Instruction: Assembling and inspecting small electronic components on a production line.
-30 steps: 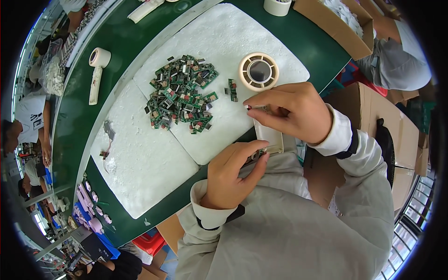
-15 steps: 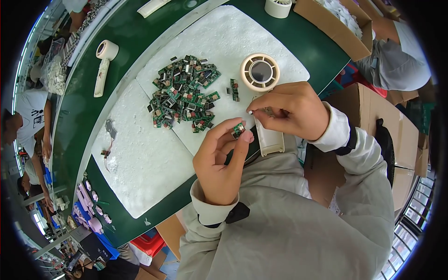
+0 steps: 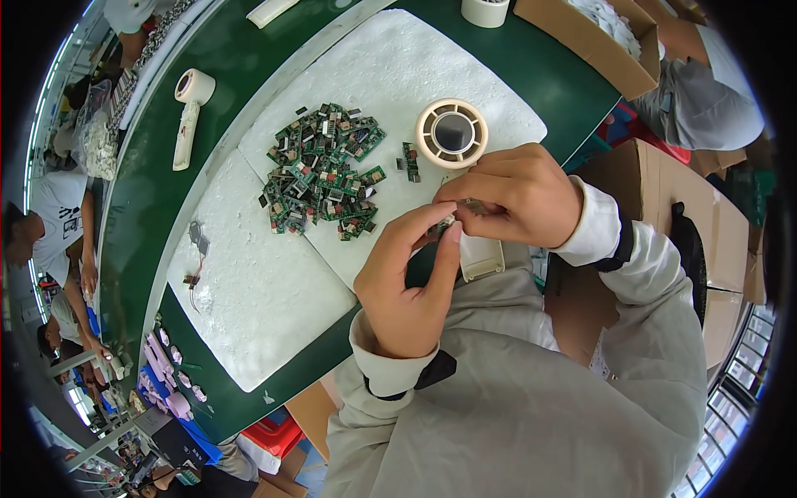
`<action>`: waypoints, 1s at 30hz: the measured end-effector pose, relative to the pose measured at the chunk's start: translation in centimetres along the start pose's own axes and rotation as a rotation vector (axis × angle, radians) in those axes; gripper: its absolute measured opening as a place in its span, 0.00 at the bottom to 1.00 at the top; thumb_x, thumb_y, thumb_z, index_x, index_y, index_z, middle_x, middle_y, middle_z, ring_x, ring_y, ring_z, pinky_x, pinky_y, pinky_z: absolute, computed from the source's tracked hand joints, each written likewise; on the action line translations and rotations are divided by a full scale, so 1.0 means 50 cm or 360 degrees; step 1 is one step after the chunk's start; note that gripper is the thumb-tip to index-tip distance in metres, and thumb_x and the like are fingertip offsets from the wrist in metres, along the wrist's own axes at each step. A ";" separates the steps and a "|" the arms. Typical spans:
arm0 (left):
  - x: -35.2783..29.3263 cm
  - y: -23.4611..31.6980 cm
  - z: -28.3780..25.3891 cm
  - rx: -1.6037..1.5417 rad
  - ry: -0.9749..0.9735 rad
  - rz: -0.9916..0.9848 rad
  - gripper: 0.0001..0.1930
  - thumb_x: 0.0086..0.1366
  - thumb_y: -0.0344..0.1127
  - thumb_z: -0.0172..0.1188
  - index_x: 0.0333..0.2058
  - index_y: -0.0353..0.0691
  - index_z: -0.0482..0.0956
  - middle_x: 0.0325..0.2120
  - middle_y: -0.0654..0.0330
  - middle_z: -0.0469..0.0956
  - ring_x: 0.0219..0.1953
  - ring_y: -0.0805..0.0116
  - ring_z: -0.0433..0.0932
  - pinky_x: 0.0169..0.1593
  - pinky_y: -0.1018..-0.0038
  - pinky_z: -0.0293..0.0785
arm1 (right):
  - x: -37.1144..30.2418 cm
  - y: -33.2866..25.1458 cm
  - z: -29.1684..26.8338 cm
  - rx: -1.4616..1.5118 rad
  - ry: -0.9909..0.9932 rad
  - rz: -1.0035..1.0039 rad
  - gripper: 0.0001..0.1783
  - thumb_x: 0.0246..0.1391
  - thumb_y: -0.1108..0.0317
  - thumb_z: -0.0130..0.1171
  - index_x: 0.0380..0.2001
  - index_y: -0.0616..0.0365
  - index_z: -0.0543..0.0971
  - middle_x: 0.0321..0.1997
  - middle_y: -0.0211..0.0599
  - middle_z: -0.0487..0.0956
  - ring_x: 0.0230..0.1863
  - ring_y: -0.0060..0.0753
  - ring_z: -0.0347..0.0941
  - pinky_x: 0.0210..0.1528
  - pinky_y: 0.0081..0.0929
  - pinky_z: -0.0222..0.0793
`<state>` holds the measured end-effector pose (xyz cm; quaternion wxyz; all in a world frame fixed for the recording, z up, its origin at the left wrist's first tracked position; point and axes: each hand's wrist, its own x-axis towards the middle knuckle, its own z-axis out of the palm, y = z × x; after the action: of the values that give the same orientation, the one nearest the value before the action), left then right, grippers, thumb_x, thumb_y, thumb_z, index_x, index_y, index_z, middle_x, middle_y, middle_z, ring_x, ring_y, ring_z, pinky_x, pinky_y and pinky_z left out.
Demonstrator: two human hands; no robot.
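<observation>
My left hand (image 3: 407,286) pinches a small green circuit board (image 3: 431,234) between thumb and fingertips, and most of the board is hidden. Right up against it, the closed fingers of my right hand (image 3: 527,199) hold a small white connector (image 3: 449,222) at the board's edge. Whether it sits in the board I cannot tell. Beneath my right hand lies a cream handheld fan, its round head (image 3: 452,133) on the white foam sheet and its open handle (image 3: 481,259) pointing toward me. A couple of loose boards (image 3: 410,162) lie left of the fan head.
A heap of green circuit boards (image 3: 324,170) covers the middle of the foam sheet (image 3: 249,324). Farther left lies a small motor with wires (image 3: 198,236). Another cream fan (image 3: 189,116) rests on the green table. A cardboard box (image 3: 594,41) stands at the far right; other people sit nearby.
My left hand has moved right and slightly up, bringing the circuit board to the white connector in my right hand. The two hands' fingertips now meet, and the board is more hidden.
</observation>
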<state>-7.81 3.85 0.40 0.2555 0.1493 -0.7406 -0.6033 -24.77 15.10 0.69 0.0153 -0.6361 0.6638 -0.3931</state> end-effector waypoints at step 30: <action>0.007 0.001 0.006 0.0103 0.0183 -0.0201 0.14 0.64 0.21 0.66 0.49 0.31 0.78 0.40 0.57 0.81 0.41 0.75 0.81 0.44 0.80 0.77 | -0.004 -0.007 0.003 -0.0024 -0.0001 0.0009 0.11 0.48 0.73 0.69 0.38 0.52 0.86 0.14 0.27 0.67 0.15 0.28 0.68 0.19 0.29 0.63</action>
<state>-8.25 3.95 0.47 0.2541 0.2383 -0.7328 -0.5845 -24.37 15.24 0.69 0.0116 -0.6345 0.6685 -0.3878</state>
